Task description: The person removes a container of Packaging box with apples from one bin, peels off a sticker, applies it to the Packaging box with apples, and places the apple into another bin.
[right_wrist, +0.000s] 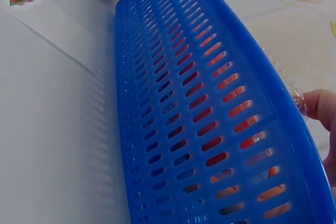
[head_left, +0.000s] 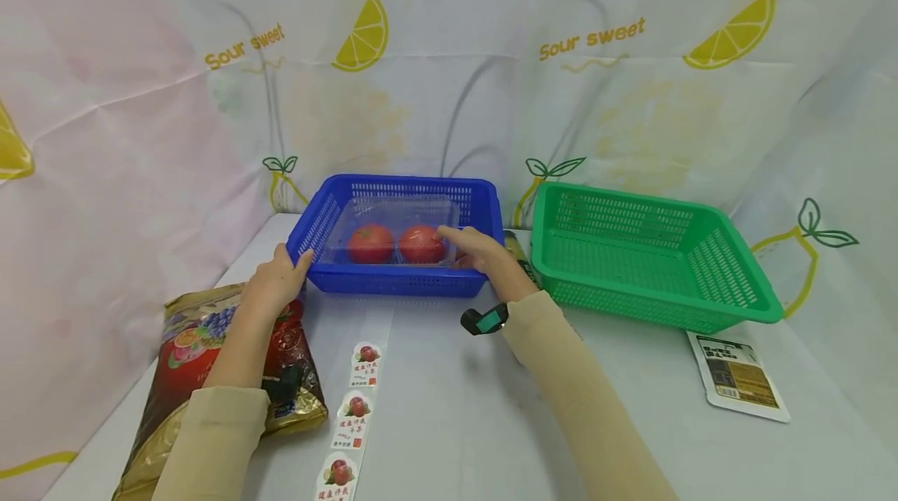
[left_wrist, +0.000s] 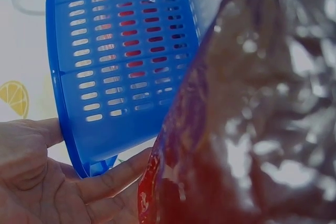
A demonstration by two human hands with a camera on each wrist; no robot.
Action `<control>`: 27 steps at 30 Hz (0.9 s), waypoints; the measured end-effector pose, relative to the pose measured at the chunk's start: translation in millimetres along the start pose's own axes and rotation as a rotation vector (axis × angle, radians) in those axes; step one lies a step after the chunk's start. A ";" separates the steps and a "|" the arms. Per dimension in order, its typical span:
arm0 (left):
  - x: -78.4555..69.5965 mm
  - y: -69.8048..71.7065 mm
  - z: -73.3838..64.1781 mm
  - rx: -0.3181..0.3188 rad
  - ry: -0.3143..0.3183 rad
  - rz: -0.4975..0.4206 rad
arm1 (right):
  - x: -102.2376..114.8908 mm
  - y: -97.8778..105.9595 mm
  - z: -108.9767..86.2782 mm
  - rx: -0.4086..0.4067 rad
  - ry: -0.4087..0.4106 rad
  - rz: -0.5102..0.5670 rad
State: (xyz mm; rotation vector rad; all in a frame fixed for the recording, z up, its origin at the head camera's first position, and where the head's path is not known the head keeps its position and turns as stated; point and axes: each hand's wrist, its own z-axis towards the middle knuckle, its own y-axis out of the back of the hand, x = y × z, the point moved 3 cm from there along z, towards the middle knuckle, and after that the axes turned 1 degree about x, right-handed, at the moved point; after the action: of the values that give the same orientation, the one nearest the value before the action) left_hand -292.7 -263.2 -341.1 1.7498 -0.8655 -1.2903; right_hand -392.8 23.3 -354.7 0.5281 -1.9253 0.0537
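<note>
A blue plastic basket (head_left: 407,281) stands at the back of the table. In it lies a clear plastic box (head_left: 400,209), tilted, holding two red tomatoes (head_left: 370,244). My left hand (head_left: 276,280) grips the basket's front left corner, thumb over the rim and fingers beneath, as the left wrist view shows. Reaching over the front right rim, my right hand (head_left: 480,247) pinches the right edge of the clear box; its lower fingers are partly hidden behind the basket wall. In the right wrist view, the red of the tomatoes (right_wrist: 212,144) shows through the slots.
To the right stands a green basket (head_left: 652,310), with a white-edged packet (head_left: 740,376) in front of it. A large foil snack bag (head_left: 189,361) lies under my left forearm. A strip of apple stickers (head_left: 356,407) runs down the table. Something dark green (head_left: 517,252) sits between the baskets.
</note>
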 end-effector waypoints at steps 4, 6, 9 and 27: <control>1.7 0.6 -0.1 0.009 0.006 0.002 | -0.3 0.2 0.9 -0.019 0.003 0.049; 2.1 0.5 -0.3 0.008 0.004 -0.002 | -0.6 0.6 1.5 -0.030 -0.001 0.070; 2.5 0.3 -0.3 0.007 0.004 -0.007 | -0.8 1.1 1.6 -0.043 -0.006 0.091; -15.2 14.9 -2.8 -0.131 -0.074 0.078 | 1.0 0.0 -1.9 -0.043 0.021 0.131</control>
State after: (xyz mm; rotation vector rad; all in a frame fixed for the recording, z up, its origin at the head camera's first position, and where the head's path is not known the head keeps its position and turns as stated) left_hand -295.0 -256.3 -320.9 1.5599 -0.8627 -1.3367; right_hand -391.5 23.5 -353.0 0.3707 -1.9338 0.1016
